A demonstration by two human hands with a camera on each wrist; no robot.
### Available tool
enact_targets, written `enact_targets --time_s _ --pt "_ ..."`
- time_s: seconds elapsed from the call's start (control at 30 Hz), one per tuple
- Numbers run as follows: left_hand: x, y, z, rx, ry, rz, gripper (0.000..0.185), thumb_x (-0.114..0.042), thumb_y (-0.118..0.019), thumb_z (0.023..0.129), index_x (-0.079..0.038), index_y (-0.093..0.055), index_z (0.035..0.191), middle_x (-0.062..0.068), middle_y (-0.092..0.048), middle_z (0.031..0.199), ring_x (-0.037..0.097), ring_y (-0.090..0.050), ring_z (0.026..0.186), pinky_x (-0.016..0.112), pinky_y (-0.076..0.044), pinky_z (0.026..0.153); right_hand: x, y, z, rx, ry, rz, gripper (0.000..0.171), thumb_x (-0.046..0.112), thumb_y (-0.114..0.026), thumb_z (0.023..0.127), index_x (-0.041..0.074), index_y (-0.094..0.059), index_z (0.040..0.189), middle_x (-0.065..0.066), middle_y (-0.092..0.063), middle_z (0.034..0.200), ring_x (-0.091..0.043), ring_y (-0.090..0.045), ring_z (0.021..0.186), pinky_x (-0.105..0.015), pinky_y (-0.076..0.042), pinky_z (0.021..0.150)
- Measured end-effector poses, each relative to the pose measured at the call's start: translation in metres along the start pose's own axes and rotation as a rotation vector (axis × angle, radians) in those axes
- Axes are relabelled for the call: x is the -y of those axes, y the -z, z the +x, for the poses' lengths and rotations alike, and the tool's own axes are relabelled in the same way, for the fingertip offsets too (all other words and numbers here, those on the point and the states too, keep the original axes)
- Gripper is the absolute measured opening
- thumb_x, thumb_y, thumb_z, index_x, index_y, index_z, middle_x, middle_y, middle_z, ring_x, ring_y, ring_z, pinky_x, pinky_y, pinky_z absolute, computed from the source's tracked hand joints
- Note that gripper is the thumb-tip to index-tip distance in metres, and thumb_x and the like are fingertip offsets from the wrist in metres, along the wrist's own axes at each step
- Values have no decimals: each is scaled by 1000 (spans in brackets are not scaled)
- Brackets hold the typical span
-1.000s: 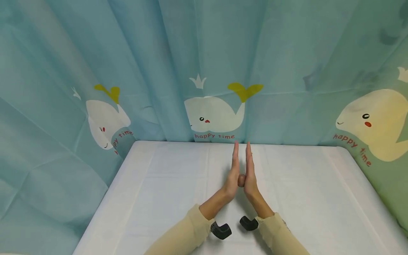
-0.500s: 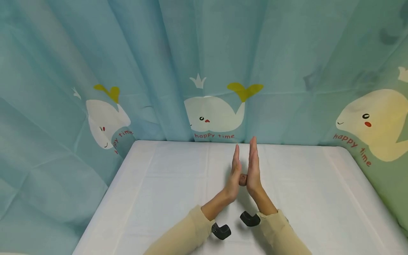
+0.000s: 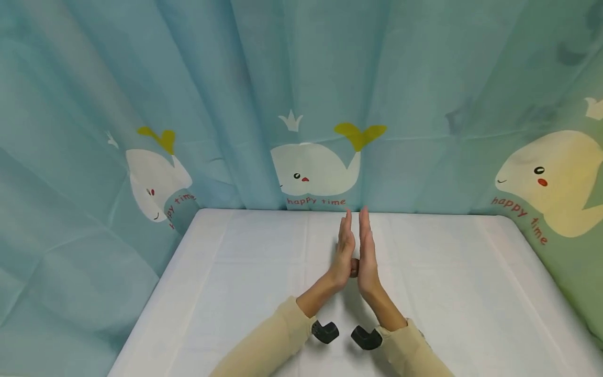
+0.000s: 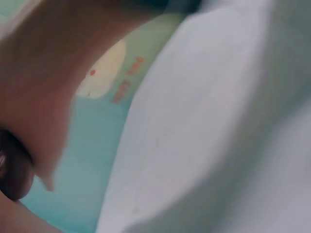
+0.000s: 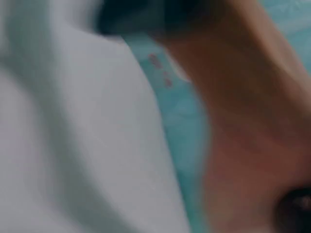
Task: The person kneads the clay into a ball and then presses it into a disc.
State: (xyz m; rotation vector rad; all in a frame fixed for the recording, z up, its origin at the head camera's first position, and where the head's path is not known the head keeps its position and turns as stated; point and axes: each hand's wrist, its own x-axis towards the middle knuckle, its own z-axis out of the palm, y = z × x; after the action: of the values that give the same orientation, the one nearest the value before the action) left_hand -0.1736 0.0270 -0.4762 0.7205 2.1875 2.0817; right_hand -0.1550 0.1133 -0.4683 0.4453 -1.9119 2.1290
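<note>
A small brown rounded lump is pressed between two upright palms near the middle of the head view. Its exact kind cannot be told; in the left wrist view the lump looks dark and slightly shiny. My left hand lies against its left side, fingers straight and pointing away from me. Against the other side stands my right hand, also flat with extended fingers. The palms' inner faces are mostly hidden in the head view. The right wrist view catches only an edge of the lump, blurred.
Below the hands spreads a white-covered table. A blue-green curtain with printed whales hangs round its back and sides. Black curved wrist devices jut inward from both cream sleeves.
My right hand has slid back toward me and left since half a second ago, while the left has shifted slightly forward. The lump between them has turned and moved a little left.
</note>
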Motion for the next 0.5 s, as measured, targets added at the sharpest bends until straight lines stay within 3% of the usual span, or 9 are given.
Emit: enact_targets --time_s 0.1,0.17,0.2,0.27,0.33,0.4,0.43,0.5 --pt "-1 -7 -7 29 8 -64 67 -51 -3 110 -16 8 166 5 13 172 22 12 156 53 -1 123 -1 12 14 -19 20 -26 57 43 -6 111 29 -1 166 10 3 172 -11 9 156 -49 9 123" --pt "-5 -10 -10 52 -10 -106 65 -49 -2 110 -16 10 165 3 14 172 21 9 156 52 -4 123 -7 19 18 -29 -6 -18 56 43 -6 112 30 -1 166 10 4 172 -10 9 156 -45 9 123" --pt "-9 -11 -10 61 -23 -116 66 -49 -2 110 -14 10 165 3 14 172 22 9 156 51 -4 123 -11 22 18 -33 -26 -16 56 43 -6 112 31 -1 166 11 5 172 -10 9 156 -39 5 123" --pt "-13 -10 -9 70 -38 -137 68 -52 -1 109 -15 11 165 2 15 172 20 10 156 51 -4 123 -17 23 13 -36 -88 8 56 47 -6 111 35 -1 166 11 4 172 -11 3 155 -26 -20 116" --pt "-14 -7 -3 58 -61 -147 69 -53 -2 109 -15 11 165 2 16 171 20 11 156 51 -2 123 -19 17 4 -7 -121 38 58 50 -4 110 35 0 166 10 2 172 -13 -1 155 -18 -28 106" --pt "-11 -2 3 13 -91 -123 67 -48 -2 110 -13 10 165 5 13 172 21 12 157 53 3 124 -16 7 -7 36 -118 49 59 49 -2 110 32 1 166 7 1 172 -17 -2 156 -16 -32 103" --pt "-7 0 6 -9 -99 -116 66 -47 -3 111 -12 10 165 5 12 172 21 12 157 53 4 123 -13 3 -11 54 -108 56 60 49 -2 110 30 0 166 5 0 172 -18 -3 156 -19 -32 105" --pt "0 3 9 -31 -99 -84 65 -46 -3 111 -11 9 165 7 11 172 22 10 157 54 4 123 -6 -5 -15 68 -70 71 60 47 -2 110 27 -1 167 5 -4 173 -16 0 157 -28 -13 121"
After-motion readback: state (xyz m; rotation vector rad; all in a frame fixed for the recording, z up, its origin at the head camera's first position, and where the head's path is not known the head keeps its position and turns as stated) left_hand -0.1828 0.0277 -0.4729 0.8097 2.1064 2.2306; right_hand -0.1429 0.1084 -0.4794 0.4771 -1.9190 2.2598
